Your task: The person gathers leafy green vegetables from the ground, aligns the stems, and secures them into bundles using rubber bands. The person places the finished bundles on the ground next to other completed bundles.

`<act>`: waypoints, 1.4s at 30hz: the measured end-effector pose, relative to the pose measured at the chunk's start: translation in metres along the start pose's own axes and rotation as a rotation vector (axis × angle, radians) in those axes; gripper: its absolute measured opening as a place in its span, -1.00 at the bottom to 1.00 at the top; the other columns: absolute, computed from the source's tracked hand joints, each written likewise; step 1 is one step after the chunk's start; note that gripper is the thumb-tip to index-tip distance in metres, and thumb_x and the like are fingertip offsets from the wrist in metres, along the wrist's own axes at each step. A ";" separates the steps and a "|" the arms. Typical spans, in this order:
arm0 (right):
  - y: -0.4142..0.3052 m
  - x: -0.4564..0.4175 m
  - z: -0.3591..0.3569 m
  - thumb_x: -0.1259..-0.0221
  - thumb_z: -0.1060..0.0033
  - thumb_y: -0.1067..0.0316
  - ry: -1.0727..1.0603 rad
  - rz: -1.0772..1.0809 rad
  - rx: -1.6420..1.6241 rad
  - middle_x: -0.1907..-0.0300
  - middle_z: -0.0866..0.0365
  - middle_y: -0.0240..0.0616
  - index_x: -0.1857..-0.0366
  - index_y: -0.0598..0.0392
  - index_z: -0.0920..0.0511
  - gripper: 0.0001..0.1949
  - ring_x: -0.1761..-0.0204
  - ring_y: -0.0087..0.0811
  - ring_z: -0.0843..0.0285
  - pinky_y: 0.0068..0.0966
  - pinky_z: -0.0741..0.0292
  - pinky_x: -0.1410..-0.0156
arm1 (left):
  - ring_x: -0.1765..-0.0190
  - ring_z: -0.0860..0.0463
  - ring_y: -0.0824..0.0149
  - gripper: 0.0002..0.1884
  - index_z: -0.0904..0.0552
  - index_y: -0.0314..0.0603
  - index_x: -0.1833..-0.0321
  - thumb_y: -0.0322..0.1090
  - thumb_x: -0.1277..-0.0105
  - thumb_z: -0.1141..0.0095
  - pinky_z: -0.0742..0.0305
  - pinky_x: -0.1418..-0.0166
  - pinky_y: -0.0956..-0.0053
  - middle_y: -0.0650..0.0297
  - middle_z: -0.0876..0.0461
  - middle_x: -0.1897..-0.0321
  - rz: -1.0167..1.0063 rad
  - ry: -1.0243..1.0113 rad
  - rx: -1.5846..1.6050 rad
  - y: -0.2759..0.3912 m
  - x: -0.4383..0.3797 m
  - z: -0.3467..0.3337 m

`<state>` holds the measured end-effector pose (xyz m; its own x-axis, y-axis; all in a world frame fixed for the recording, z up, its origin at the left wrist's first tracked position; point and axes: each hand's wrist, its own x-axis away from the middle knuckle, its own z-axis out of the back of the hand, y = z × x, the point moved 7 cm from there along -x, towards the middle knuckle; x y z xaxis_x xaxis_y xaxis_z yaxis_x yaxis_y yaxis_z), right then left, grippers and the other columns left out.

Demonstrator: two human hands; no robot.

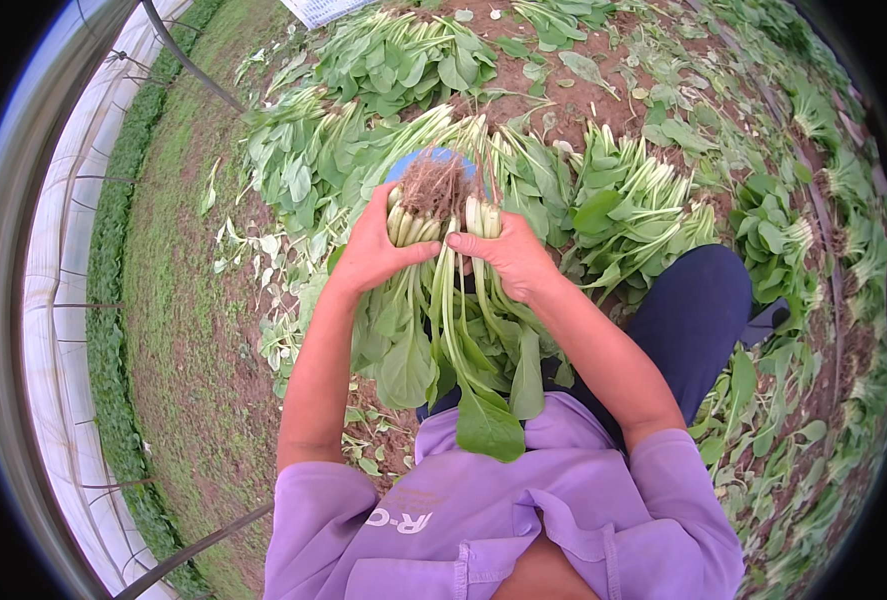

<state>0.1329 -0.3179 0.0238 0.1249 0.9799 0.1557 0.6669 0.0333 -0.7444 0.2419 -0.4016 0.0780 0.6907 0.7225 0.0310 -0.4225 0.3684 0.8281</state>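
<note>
Before me hangs a bunch of leafy greens [409,364], its pale stems up and its broad leaves drooping over my lap. My left hand [383,244] grips the larger part of the bunch just below a tangle of brown roots [434,184]. In my right hand [517,255] is a smaller cluster of stems [482,217], held beside the left cluster. Both thumbs lie across the front of the stems and nearly meet; most other fingers are hidden behind. A blue object [400,166], mostly covered, shows behind the roots.
Piles of cut greens lie ahead [406,64], at left [293,161] and at right [631,202]. Loose leaves litter the soil. Metal poles [195,67] and a plastic-film wall [68,322] stand left, past a green row [109,285]. My bent knee [702,307] is at right.
</note>
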 end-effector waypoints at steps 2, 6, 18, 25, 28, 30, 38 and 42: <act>0.002 -0.001 -0.002 0.07 -0.29 0.49 0.023 0.023 -0.029 0.36 -0.55 -0.35 0.18 0.25 -0.48 -0.69 0.40 -0.56 -0.48 -0.62 -0.45 0.36 | -0.09 -0.41 0.22 -0.11 -0.18 -0.29 -0.19 -0.18 0.22 -0.40 -0.25 -0.20 0.39 0.06 -0.41 -0.02 0.009 -0.017 0.046 -0.002 0.000 0.002; 0.008 -0.006 -0.003 0.08 -0.29 0.51 0.084 0.089 -0.050 0.29 -0.56 -0.29 0.14 0.28 -0.46 -0.65 0.33 -0.55 -0.50 -0.61 -0.47 0.25 | -0.10 -0.41 0.19 -0.02 -0.16 -0.31 -0.19 -0.15 0.33 -0.44 -0.25 -0.20 0.37 0.02 -0.40 -0.03 -0.023 0.011 0.008 0.004 0.001 0.002; 0.017 0.016 0.013 -0.11 -0.12 0.34 0.204 0.060 -0.069 0.31 -0.50 -0.34 0.01 0.17 -0.33 -0.64 0.44 -0.56 -0.48 -0.59 -0.50 0.45 | 0.00 -0.49 0.18 0.04 -0.18 -0.32 -0.16 -0.12 0.46 -0.48 -0.33 -0.13 0.39 0.03 -0.48 0.06 0.033 0.132 -0.124 0.000 0.004 0.001; 0.015 0.016 0.009 -0.10 -0.17 0.35 0.158 0.125 -0.021 0.35 -0.52 -0.36 0.16 0.21 -0.45 -0.74 0.39 -0.57 -0.48 -0.61 -0.45 0.26 | -0.01 -0.49 0.20 0.03 -0.18 -0.32 -0.16 -0.12 0.45 -0.49 -0.33 -0.13 0.38 0.03 -0.48 0.05 0.035 0.128 -0.078 -0.002 0.003 0.000; 0.008 0.020 0.007 -0.06 -0.20 0.38 0.150 0.265 0.067 0.30 -0.55 -0.34 0.10 0.24 -0.45 -0.68 0.32 -0.62 -0.45 -0.63 -0.43 0.15 | 0.00 -0.49 0.21 0.03 -0.17 -0.32 -0.16 -0.13 0.44 -0.49 -0.33 -0.12 0.39 0.04 -0.48 0.06 0.036 0.120 -0.057 0.000 0.004 -0.001; 0.010 0.026 0.006 -0.05 -0.21 0.38 0.131 0.165 0.090 0.26 -0.54 -0.34 0.09 0.24 -0.45 -0.67 0.29 -0.64 -0.43 -0.62 -0.41 0.13 | 0.00 -0.49 0.21 0.02 -0.17 -0.32 -0.16 -0.14 0.43 -0.49 -0.33 -0.12 0.39 0.05 -0.48 0.07 0.033 0.114 -0.063 -0.001 0.003 0.000; 0.016 0.017 0.007 0.00 -0.24 0.43 0.113 0.105 0.044 0.33 -0.53 -0.38 0.15 0.22 -0.47 -0.70 0.37 -0.65 -0.41 -0.64 -0.41 0.24 | -0.04 -0.46 0.20 0.06 -0.11 -0.31 -0.20 -0.19 0.43 -0.49 -0.31 -0.16 0.37 0.04 -0.42 0.00 0.074 0.063 0.017 0.006 0.005 -0.003; 0.019 0.010 -0.001 0.02 -0.25 0.44 0.106 0.047 -0.014 0.40 -0.53 -0.40 0.22 0.21 -0.49 -0.74 0.44 -0.65 -0.41 -0.65 -0.41 0.35 | -0.10 -0.41 0.17 0.16 -0.06 -0.30 -0.24 -0.14 0.49 -0.53 -0.28 -0.20 0.36 0.03 -0.38 -0.05 0.003 0.070 -0.044 0.013 0.008 -0.005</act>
<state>0.1480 -0.3082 0.0116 0.2333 0.9538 0.1891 0.6682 -0.0160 -0.7438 0.2392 -0.3876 0.0865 0.6470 0.7625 -0.0070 -0.4510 0.3901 0.8028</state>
